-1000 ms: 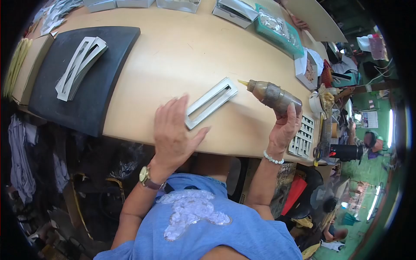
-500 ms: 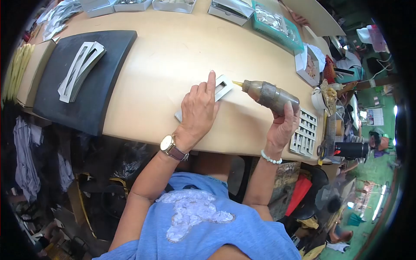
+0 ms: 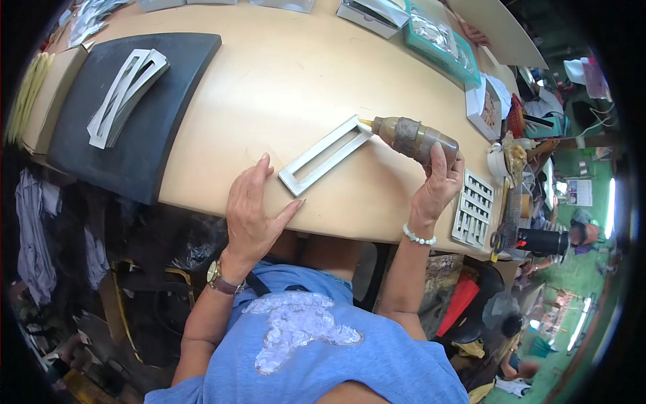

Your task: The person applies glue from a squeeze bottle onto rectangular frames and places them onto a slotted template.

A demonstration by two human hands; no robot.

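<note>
A long pale rectangular frame (image 3: 326, 157) with an open slot lies at a slant on the table before me. My left hand (image 3: 254, 210) is beside its near end, fingers apart and thumb spread, with nothing in it. In my right hand (image 3: 439, 182) is a brownish squeeze bottle (image 3: 417, 139), tipped on its side. Its yellow nozzle points left and meets or nearly meets the far end of the frame. To the left, a stack of similar pale frames (image 3: 125, 101) rests fanned out on a dark board (image 3: 176, 87).
A slotted pale panel (image 3: 474, 210) lies by the table's right edge, near a black cylinder (image 3: 542, 241). A teal basket (image 3: 441, 48) of small pieces and a white box (image 3: 482, 108) stand at the back right. Another person's hand (image 3: 475, 34) shows behind the basket.
My left hand has come off the frame and moved left and toward me, its fingers spreading. The whole frame now shows. The bottle's nozzle has moved slightly left and up to the frame's far end.
</note>
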